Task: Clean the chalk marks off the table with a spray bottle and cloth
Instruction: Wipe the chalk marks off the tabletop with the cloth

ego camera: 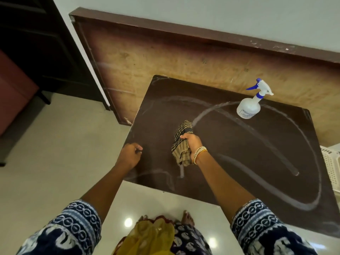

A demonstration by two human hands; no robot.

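Note:
A dark brown table (248, 155) carries looping white chalk marks (287, 151). My right hand (193, 144) grips a bunched, striped tan-and-black cloth (181, 144) near the middle of the tabletop. My left hand (131, 153) sits at the table's left edge with its fingers curled; what they hold, if anything, cannot be made out. A clear spray bottle (252, 105) with a white and blue trigger head stands upright at the far right of the table, apart from both hands.
A brown wooden board (165, 56) leans against the wall behind the table. A white plastic basket (331, 166) sits off the table's right edge. Dark furniture (36, 52) stands at the left. Pale tiled floor (64, 153) lies left and in front.

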